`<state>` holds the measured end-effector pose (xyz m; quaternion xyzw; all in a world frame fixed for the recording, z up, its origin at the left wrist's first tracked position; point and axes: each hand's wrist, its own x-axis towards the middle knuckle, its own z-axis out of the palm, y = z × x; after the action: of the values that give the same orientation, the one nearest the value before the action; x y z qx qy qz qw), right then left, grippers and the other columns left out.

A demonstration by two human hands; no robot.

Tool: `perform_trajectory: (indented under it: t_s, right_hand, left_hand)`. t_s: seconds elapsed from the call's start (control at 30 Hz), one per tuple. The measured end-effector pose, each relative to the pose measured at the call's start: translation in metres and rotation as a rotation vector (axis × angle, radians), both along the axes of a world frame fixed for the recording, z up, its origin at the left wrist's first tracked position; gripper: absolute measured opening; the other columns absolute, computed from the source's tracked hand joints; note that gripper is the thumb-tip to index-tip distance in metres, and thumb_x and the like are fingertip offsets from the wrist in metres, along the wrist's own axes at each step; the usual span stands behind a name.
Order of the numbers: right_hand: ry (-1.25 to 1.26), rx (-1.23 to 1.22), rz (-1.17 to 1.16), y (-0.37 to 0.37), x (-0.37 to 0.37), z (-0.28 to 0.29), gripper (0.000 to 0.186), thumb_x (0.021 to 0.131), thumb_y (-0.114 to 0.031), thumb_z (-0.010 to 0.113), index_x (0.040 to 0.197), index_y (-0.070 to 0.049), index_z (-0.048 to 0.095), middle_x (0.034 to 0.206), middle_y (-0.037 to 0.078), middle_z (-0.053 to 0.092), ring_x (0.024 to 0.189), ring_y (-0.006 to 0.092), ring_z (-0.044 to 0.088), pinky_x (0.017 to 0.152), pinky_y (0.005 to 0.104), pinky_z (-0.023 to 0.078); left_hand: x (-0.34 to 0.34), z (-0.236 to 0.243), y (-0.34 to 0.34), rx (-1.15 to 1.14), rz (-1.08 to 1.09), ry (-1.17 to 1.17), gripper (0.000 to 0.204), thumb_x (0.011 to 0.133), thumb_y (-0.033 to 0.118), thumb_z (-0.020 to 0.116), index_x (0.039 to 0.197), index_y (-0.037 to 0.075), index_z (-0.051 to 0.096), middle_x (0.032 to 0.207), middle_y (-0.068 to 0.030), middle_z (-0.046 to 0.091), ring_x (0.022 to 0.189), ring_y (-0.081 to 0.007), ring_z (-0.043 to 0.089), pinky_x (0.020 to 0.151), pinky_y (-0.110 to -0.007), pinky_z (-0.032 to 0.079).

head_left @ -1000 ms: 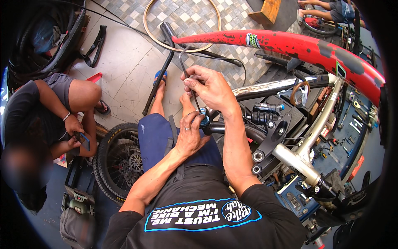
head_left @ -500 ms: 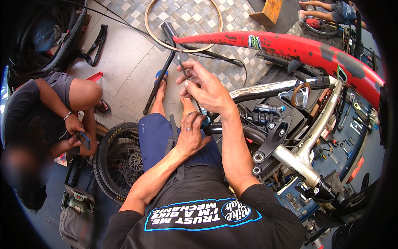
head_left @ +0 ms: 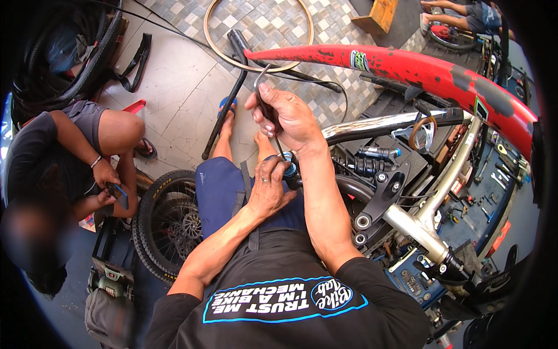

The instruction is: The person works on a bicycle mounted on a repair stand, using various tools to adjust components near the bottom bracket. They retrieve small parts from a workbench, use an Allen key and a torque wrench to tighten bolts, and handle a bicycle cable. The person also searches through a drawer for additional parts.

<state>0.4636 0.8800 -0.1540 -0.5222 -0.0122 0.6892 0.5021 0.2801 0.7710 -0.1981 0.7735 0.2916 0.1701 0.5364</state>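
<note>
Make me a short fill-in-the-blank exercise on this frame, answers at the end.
1. The right hand grips a thin bent rod, while the left hand is at a ring-shaped fitting coloured ____.
2. The long scuffed tube with dark patches is mainly ____ in colour.
3. Silver wrenches lie near the picture's ____ edge.
4. In the picture, the bicycle wheel is to the ____ of the navy shorts.

Missing words: blue; red; right; left.
</note>
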Motion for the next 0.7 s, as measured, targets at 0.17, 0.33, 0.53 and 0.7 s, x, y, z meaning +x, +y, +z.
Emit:
perform_trajectory:
  t_s: [0.17,0.33,0.53,0.7]
  right_hand:
    - [0.125,-0.015,-0.058,0.000,0.006,-0.005,0.053,0.107,-0.050,0.053,0.102,0.000,0.067,0.060,-0.002,0.048,0.047,0.0059,0.037,0.045,0.0219,0.031]
    - [0.079,0.005,-0.030,0.011,0.002,0.003,0.048,0.107,-0.046,0.056,0.097,-0.002,0.069,0.062,-0.002,0.051,0.049,0.0081,0.042,0.045,0.0235,0.035]
    - [0.185,-0.030,-0.134,0.019,0.005,-0.016,0.034,0.102,-0.031,0.059,0.089,-0.003,0.070,0.065,0.001,0.058,0.052,0.0109,0.048,0.044,0.0271,0.037]
    - [0.339,0.114,-0.081,0.020,0.021,-0.022,0.037,0.102,-0.034,0.053,0.095,-0.002,0.070,0.058,-0.004,0.048,0.046,0.0061,0.041,0.038,0.0247,0.031]
  left_hand:
    - [0.000,-0.003,0.000,0.007,0.003,-0.016,0.106,0.055,0.009,0.094,0.143,0.010,0.036,0.137,-0.0176,0.041,0.124,-0.0438,0.047,0.105,-0.056,0.041]
    - [0.001,-0.001,0.002,0.019,0.004,-0.007,0.106,0.052,0.010,0.095,0.143,0.010,0.038,0.136,-0.0168,0.042,0.124,-0.0418,0.047,0.105,-0.054,0.041]
    - [0.001,-0.001,0.003,0.052,0.005,0.003,0.107,0.050,0.012,0.094,0.141,0.010,0.039,0.135,-0.0161,0.043,0.125,-0.0399,0.047,0.105,-0.053,0.041]
    - [0.001,-0.003,0.003,0.049,0.004,-0.007,0.105,0.051,0.012,0.095,0.140,0.011,0.040,0.135,-0.0163,0.044,0.124,-0.0399,0.048,0.105,-0.053,0.042]
